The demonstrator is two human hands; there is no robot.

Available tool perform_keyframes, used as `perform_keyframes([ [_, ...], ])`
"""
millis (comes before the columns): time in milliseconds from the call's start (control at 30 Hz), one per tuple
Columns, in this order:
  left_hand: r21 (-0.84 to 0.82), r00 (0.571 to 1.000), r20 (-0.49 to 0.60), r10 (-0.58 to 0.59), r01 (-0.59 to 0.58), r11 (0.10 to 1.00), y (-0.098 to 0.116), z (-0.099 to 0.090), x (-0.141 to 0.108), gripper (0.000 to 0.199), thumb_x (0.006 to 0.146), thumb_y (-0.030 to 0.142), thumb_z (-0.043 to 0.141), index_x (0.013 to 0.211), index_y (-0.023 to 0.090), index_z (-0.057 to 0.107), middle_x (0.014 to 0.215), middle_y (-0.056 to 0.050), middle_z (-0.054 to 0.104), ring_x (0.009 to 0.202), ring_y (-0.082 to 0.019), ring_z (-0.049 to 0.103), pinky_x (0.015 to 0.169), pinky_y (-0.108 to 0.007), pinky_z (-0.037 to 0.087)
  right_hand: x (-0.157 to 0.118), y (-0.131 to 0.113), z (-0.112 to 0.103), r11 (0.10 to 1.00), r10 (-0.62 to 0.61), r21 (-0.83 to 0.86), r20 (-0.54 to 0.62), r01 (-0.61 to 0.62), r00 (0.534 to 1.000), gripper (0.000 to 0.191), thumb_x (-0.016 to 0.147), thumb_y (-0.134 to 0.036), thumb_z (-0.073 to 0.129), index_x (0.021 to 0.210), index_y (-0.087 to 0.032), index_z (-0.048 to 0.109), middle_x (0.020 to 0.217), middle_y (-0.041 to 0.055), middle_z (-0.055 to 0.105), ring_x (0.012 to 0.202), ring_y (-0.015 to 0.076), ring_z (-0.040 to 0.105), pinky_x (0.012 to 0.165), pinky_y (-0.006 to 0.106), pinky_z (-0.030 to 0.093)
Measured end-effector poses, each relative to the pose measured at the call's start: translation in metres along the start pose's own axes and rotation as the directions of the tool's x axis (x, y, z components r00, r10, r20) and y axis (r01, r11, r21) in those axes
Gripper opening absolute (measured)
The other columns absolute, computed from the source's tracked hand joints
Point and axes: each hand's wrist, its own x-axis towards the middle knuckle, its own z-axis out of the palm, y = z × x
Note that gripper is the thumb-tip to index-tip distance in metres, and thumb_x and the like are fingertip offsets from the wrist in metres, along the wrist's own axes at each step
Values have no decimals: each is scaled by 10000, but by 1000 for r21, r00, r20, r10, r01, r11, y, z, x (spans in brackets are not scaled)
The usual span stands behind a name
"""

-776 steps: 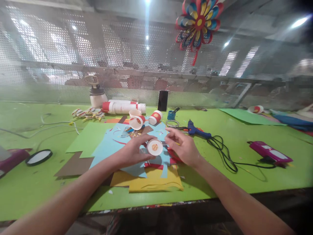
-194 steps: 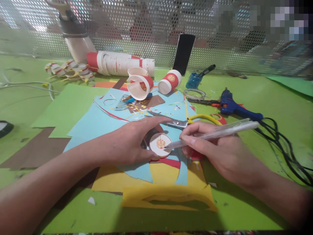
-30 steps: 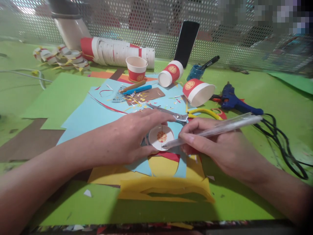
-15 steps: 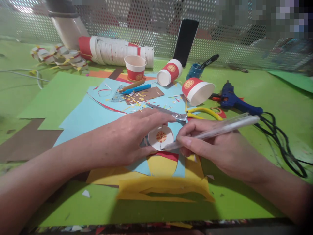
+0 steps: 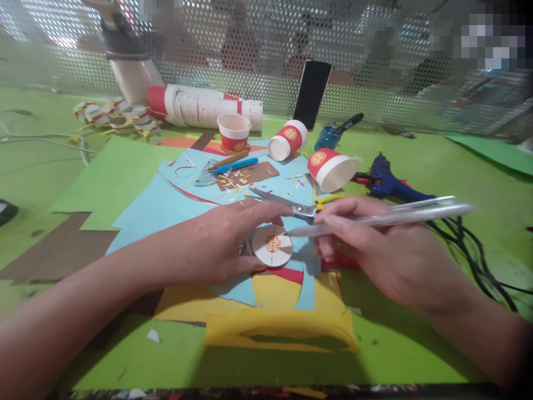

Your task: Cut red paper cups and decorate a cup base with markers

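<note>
A round white paper disc [image 5: 272, 258] with a red and gold emblem lies between the thumb and fingers of my left hand [image 5: 216, 236], which grips it by its edges. Short dark lines run above and below the emblem. My right hand [image 5: 366, 244] is closed around a clear pen [image 5: 391, 216], its tip at the disc's upper right edge; whether it touches cannot be told. Just beyond my hands lie scissors [image 5: 287, 203] with yellow handles, partly hidden by my right hand. Light blue paper [image 5: 141, 211] and yellow paper [image 5: 277, 291] spread beneath and around the disc.
Several red and white paper cups [image 5: 331, 169] and a row of nested cups [image 5: 204, 105] stand or lie farther back. A phone [image 5: 312, 91] leans on the mesh screen. At right are a blue glue gun [image 5: 393, 180] and black cable [image 5: 462, 250]. Paper scraps [image 5: 237, 178] litter brown card.
The pen tip has gone from the disc's lower edge to its upper right edge. My left hand still holds the disc. The camera view has tilted up slightly.
</note>
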Motion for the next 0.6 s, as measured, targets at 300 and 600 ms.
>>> perform_keyframes([
  [300,-42,999,33,-4,6,999,1,1,-1,703,803,367,699,1432,273,399,1441,-74,516,1287,-275,512,1029,-385,447,3,3,2,1000,9,27,-28,-8,1000,147,900,-353,669,971,-225,675,734,-14,654,639,104,583,565,214,472],
  [600,-42,997,-24,-75,74,996,7,12,4,681,788,388,727,1383,248,430,1393,-111,493,1268,-284,486,1020,-422,452,2,5,1,997,-2,74,-24,4,1000,152,905,-359,659,918,-210,688,657,-25,606,590,105,534,528,229,426],
])
